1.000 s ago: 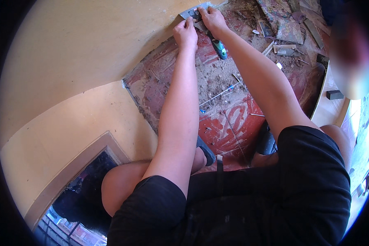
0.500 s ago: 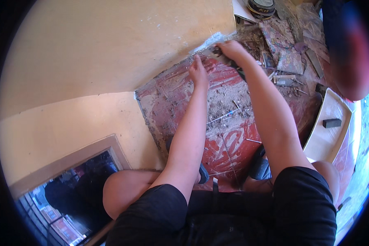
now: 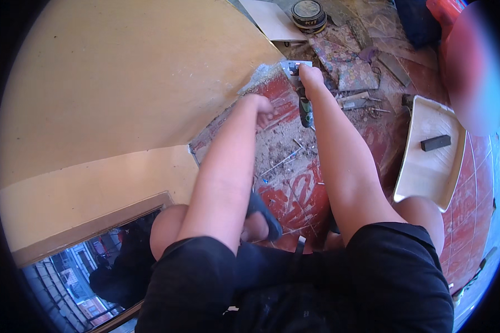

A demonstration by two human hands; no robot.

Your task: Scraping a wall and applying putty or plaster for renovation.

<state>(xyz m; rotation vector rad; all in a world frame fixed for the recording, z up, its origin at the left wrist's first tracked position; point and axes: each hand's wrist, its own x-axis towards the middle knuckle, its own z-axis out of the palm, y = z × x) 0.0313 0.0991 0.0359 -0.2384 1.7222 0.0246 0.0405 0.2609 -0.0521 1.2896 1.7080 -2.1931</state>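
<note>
My right hand (image 3: 312, 76) is closed on a scraper with a broad metal blade (image 3: 292, 68) and a dark green and black handle (image 3: 306, 112). The blade lies by the foot of the yellow wall, near its far corner, where whitish, chipped plaster (image 3: 259, 76) shows. My left hand (image 3: 264, 109) hovers over the dusty red floor (image 3: 276, 92) beside the wall. Its fingers are loosely apart and slightly blurred, with nothing seen in them. Grey grit and crumbs (image 3: 280, 145) lie between my arms, with a thin stick among them.
A cream tray (image 3: 419, 166) on the right holds a dark block (image 3: 435, 142). Beyond my right hand are a round tin (image 3: 309, 16), a white board (image 3: 272, 21), patterned sheets (image 3: 358, 75) and loose tools (image 3: 354, 100). A mirror-like framed pane (image 3: 111, 266) stands lower left.
My left hand has come back from the wall foot toward me. The scraper in my right hand has turned, so its blade and handle now show. The whole view has shifted.
</note>
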